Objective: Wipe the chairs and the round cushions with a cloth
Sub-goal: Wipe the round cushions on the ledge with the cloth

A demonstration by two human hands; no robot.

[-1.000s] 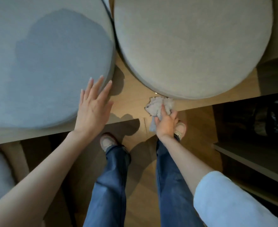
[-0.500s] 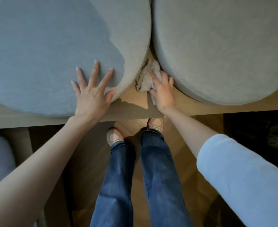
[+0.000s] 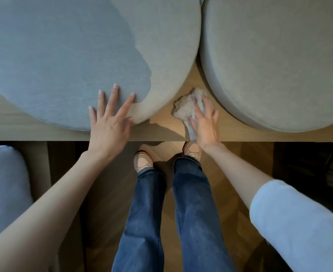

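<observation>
- Rests the left hand (image 3: 108,126), fingers straight and spread, flat on the near edge of the left cushion (image 3: 83,46).
- Presses the cloth (image 3: 187,108) onto the bare worktop (image 3: 161,132) just right of that cushion, under the right hand (image 3: 205,126), fingers mostly straight though blurred.
- Expect a soft, light, crumpled cloth to bunch and slide; best pinned under a flat palm or gathered at its middle.
- Expect a padded, yielding cushion to shift when rubbed; worth steadying at the rim.
</observation>
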